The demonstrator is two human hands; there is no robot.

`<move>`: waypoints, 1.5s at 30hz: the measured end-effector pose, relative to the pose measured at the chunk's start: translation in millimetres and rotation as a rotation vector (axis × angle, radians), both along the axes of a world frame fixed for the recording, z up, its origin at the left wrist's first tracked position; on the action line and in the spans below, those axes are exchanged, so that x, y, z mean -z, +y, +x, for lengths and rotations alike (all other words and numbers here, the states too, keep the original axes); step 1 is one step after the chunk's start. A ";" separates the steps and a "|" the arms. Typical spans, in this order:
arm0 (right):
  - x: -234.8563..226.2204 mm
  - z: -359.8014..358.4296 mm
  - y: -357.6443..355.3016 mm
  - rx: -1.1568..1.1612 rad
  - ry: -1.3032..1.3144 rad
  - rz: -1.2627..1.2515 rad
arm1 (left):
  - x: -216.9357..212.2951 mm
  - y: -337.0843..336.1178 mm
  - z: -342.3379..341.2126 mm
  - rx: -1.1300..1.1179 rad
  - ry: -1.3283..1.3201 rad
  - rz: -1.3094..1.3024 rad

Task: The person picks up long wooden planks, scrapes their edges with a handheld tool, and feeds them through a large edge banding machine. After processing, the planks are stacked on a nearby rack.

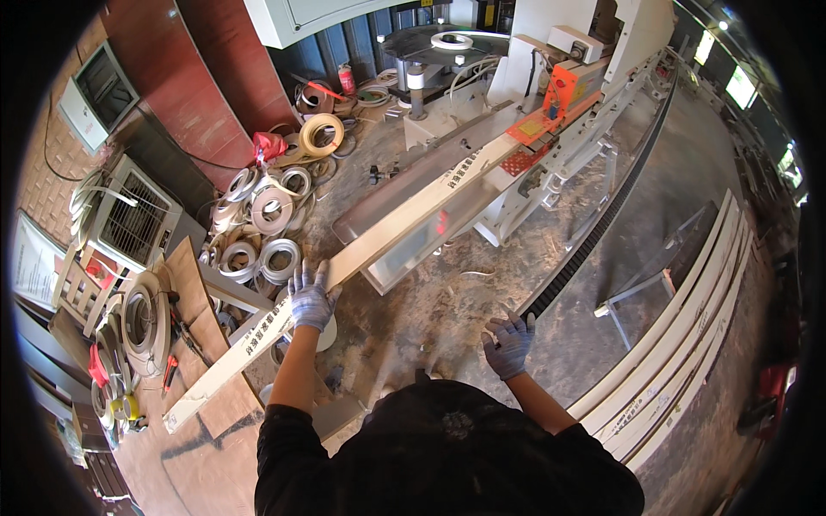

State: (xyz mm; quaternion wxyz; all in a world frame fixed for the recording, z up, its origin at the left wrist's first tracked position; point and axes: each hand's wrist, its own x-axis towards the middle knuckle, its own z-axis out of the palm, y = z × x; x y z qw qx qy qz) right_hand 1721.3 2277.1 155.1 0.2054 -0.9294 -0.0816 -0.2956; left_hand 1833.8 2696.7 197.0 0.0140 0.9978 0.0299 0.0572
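A long, narrow pale board (404, 211) with dark printing runs diagonally from the lower left up to the machine at the upper right. Its far end lies by the machine's orange guard (561, 93). My left hand (311, 298), in a grey-white glove, rests on the board about midway, fingers spread over its top face. The part under the palm is hidden. My right hand (509, 346), gloved alike, is near the close end of a black ribbed conveyor track (594, 230). Its fingers are apart and slightly bent, and no object shows in them; whether it touches the track, I cannot tell.
Several long pale boards (680, 361) lie stacked at the right. Rolls of edge banding (274, 211) crowd the floor at the left. A brown sheet-topped surface (202, 430) lies under the board's near end. A red fire extinguisher (347, 79) stands at the back.
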 end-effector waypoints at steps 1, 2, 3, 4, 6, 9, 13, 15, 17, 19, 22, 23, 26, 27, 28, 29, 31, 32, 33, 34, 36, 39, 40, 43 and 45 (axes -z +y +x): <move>-0.3 0.0 0.2 -0.001 0.001 0.005 | -1.1 -6.8 5.4 0.013 -0.018 -0.016; -0.5 0.2 0.4 -0.004 0.004 0.009 | -1.7 -14.5 11.3 0.018 -0.021 -0.023; -0.7 -0.2 0.4 -0.012 0.000 0.027 | -2.2 -22.1 16.7 0.022 -0.022 -0.031; -0.7 -0.2 0.5 -0.024 -0.022 0.035 | -2.6 -29.6 21.2 0.045 -0.060 -0.054; -0.4 -0.8 -0.1 -0.014 -0.009 0.021 | -4.2 -45.2 33.5 0.042 -0.033 -0.099; 0.9 -2.9 -2.4 -0.033 -0.007 0.019 | -7.3 -67.8 51.7 0.023 0.003 -0.146; 3.6 -5.9 -4.4 -0.050 0.041 0.008 | -13.9 -74.9 55.2 -0.006 0.063 -0.116; 4.7 -6.0 -4.5 -0.052 0.045 0.013 | -13.5 -64.1 36.4 0.032 0.055 -0.096; 5.2 -5.0 -3.8 -0.048 0.041 0.012 | -11.7 -43.8 11.6 0.009 0.081 -0.085; 5.5 -3.3 -2.8 -0.041 0.022 0.016 | -10.2 -16.1 -10.1 -0.029 0.095 -0.057; 6.6 -1.8 -2.5 -0.053 -0.031 0.014 | -5.5 27.2 -36.8 -0.119 0.100 -0.021; 7.4 -1.6 -2.4 -0.038 0.001 -0.001 | -3.9 40.7 -44.1 -0.149 0.096 -0.031; 9.3 -1.0 -2.4 -0.038 -0.012 -0.029 | 0.9 72.7 -63.7 -0.139 0.024 -0.052; 9.8 -1.0 -2.3 -0.038 -0.006 -0.031 | 2.3 78.5 -67.2 -0.134 0.030 -0.061; 10.0 -0.8 -2.1 -0.036 -0.003 -0.033 | 3.3 81.3 -69.4 -0.134 0.033 -0.043; 10.0 -0.4 -1.6 -0.033 0.005 -0.020 | 3.7 81.8 -69.7 -0.097 -0.008 -0.054; 9.7 0.0 -1.2 -0.031 0.009 -0.036 | 2.8 74.3 -65.8 -0.062 -0.031 -0.061; 9.4 0.1 -1.2 -0.030 0.019 -0.039 | 2.2 66.1 -60.7 -0.052 -0.054 -0.063; 9.2 0.5 -1.0 -0.032 0.032 -0.040 | 0.5 57.5 -54.5 -0.062 -0.042 -0.043; 9.1 0.9 -0.9 -0.030 0.024 -0.043 | -1.7 48.5 -48.2 -0.065 -0.035 -0.037; 9.6 1.6 -0.6 -0.048 0.006 -0.028 | -6.0 30.5 -36.1 -0.069 -0.033 -0.053; 11.9 2.0 0.1 -0.042 0.021 -0.049 | -10.2 8.4 -20.9 -0.064 -0.027 -0.080; 13.1 1.7 0.3 -0.037 0.039 -0.056 | -10.6 2.3 -15.6 -0.060 -0.010 -0.100; 16.9 1.0 0.0 -0.039 0.024 -0.057 | -9.7 -16.3 2.1 -0.015 -0.037 -0.150; 19.1 -0.1 -1.3 -0.043 0.023 -0.061 | -9.0 -29.9 15.0 -0.018 -0.021 -0.139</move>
